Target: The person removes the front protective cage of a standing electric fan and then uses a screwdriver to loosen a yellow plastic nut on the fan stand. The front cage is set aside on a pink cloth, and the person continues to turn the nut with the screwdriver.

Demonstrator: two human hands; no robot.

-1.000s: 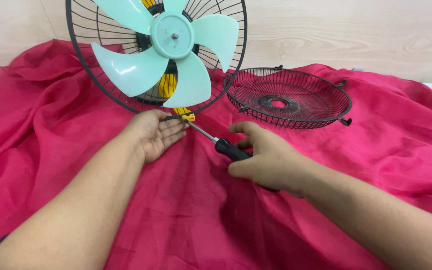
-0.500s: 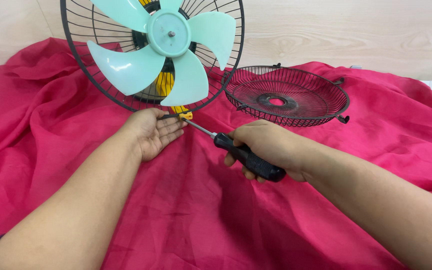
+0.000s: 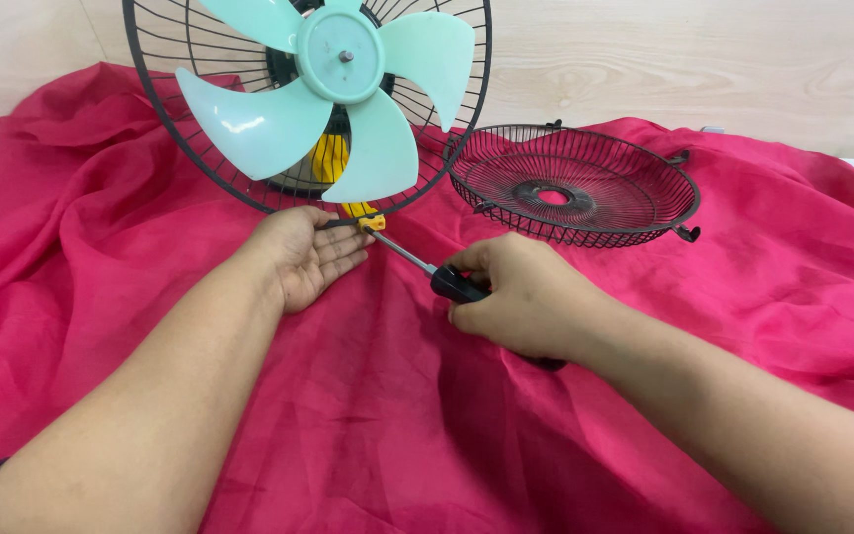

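Right hand (image 3: pixel 524 297): rolled over since half a second ago, knuckles up; fingers closed around screwdriver (image 3: pixel 444 280)
Tip: still at yellow clip (image 3: pixel 372 222); turning continues, I judge
Left hand (image 3: pixel 306 255): fingers open, palm up, steadying fan guard (image 3: pixel 249 188) rim

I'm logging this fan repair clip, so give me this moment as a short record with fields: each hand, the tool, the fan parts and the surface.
left hand: left hand palm up under the bottom rim of the rear fan guard, at the yellow clip
right hand: right hand gripping the screwdriver
tool tip: at the yellow clip
blade: mint green fan blade, mounted
loose part: front fan guard, lying flat to the right
surface: red cloth
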